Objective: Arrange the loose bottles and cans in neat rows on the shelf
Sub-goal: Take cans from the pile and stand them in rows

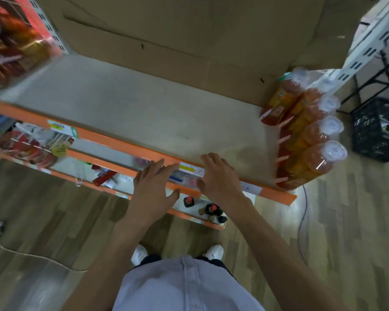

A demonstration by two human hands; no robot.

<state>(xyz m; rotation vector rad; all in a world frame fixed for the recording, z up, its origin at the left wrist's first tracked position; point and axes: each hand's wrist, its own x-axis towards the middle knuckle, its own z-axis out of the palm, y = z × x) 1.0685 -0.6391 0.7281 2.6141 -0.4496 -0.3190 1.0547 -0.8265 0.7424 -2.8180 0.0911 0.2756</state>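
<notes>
Two empty hands at the shelf edge.
The left hand and right hand, fingers loosely spread, lie over the orange front rail. The juice bottles stand in a row at the shelf's right end, well apart from both hands.

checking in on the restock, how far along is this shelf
Done: orange drink bottles stand in a row at the right end of the shelf. In hand: nothing; left hand and right hand are open. Left: dark bottles on a lower shelf look scattered.
</notes>
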